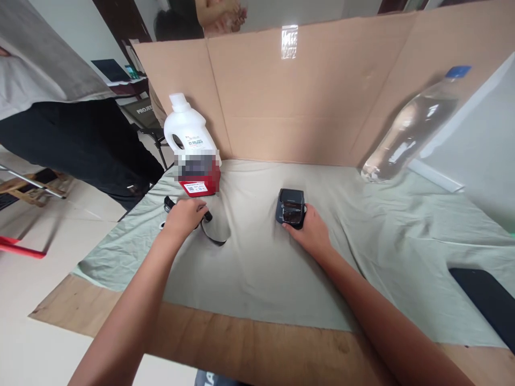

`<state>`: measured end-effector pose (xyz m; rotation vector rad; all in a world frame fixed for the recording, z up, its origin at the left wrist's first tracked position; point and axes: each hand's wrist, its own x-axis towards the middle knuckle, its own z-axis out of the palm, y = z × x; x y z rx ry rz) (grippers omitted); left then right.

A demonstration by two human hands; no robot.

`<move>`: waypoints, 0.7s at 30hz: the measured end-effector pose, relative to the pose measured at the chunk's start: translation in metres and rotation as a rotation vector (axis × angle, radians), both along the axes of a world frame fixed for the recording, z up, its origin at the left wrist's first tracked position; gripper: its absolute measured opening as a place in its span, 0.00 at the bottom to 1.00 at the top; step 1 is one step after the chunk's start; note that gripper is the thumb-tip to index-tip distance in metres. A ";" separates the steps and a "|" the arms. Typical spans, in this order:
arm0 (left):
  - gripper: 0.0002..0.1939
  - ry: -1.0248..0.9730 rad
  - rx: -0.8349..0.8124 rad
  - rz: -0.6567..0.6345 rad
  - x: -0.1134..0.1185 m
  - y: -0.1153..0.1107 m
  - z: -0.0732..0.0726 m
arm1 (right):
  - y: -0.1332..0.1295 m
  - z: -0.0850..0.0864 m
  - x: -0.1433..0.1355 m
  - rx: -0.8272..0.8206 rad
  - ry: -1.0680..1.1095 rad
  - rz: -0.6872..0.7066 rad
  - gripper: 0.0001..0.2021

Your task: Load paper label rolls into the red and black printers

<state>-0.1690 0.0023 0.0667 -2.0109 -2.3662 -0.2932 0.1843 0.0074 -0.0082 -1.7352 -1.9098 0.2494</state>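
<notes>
My left hand (185, 216) is closed over a black stick-like object (168, 203), whose two ends show on either side of the fingers. Its kind is unclear under the hand. A thin black strap (215, 241) curves from it onto the cloth. My right hand (316, 230) grips the right side and lower edge of a dark boxy device (290, 201) with a shiny, glossy front panel. Just beyond my left hand sits a red box (208, 185) with a white label, its upper part blurred out. Behind that box stands a white detergent bottle (189, 128) with a handle.
A pale green cloth (257, 279) covers most of the wooden table (225, 332). Cardboard (306, 102) walls off the back. At right are a large clear bottle (414, 134) with a blue cap and a black phone-like slab (483, 300). A person (76, 134) stands at left.
</notes>
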 end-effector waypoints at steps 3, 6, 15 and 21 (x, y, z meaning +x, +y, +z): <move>0.16 0.083 0.044 -0.014 0.005 -0.012 0.001 | 0.000 0.000 0.000 0.009 0.010 -0.008 0.33; 0.19 0.008 0.229 -0.109 0.038 -0.012 -0.002 | 0.000 0.000 0.000 0.010 0.009 -0.005 0.34; 0.29 -0.514 0.004 -0.438 0.163 0.044 -0.064 | 0.005 -0.010 0.002 0.055 -0.064 -0.001 0.43; 0.30 -0.446 0.013 -0.462 0.168 0.033 -0.075 | 0.007 -0.014 0.006 0.047 -0.048 0.020 0.46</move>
